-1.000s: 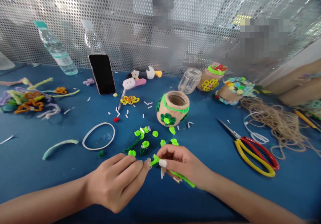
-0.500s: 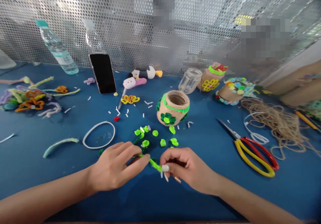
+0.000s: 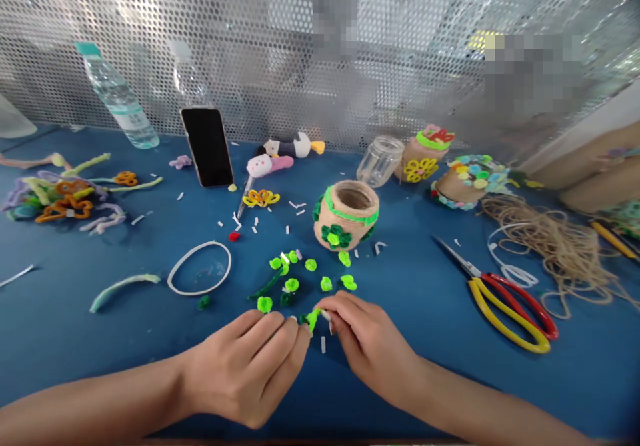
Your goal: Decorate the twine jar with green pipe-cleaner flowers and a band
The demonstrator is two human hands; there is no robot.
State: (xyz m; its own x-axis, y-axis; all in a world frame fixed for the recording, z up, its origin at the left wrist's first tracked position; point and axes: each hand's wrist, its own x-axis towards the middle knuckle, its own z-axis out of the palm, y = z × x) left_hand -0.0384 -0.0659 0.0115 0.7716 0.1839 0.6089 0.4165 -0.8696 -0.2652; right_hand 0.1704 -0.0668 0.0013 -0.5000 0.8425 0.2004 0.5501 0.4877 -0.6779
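Note:
A short bright green fuzzy strip (image 3: 313, 319) is pinched between both hands near the front of the blue table. My left hand (image 3: 250, 366) is closed on its left end, fingers curled. On its right end, my right hand (image 3: 375, 343) pinches with thumb and forefinger. Small green curls (image 3: 292, 285) lie just beyond the fingers, with a dark green strip (image 3: 267, 286) among them. Behind them stands a twine-wrapped jar (image 3: 327, 223) with a green band and dark green flowers. A white paper scrap (image 3: 323, 345) lies between the hands.
Scissors (image 3: 510, 313) with red and yellow handles and tangled twine (image 3: 550, 239) lie right. A white ring (image 3: 229, 266), a phone (image 3: 207, 146), bottles (image 3: 125, 109) and a pile of coloured stems (image 3: 65, 196) are left. A glass jar (image 3: 380, 161) stands behind.
The green strip, stretched out between the hands before, now looks shorter and bunched. My left hand has turned and curled, and my right fingers have moved up slightly. Another green curl now shows beyond my left hand.

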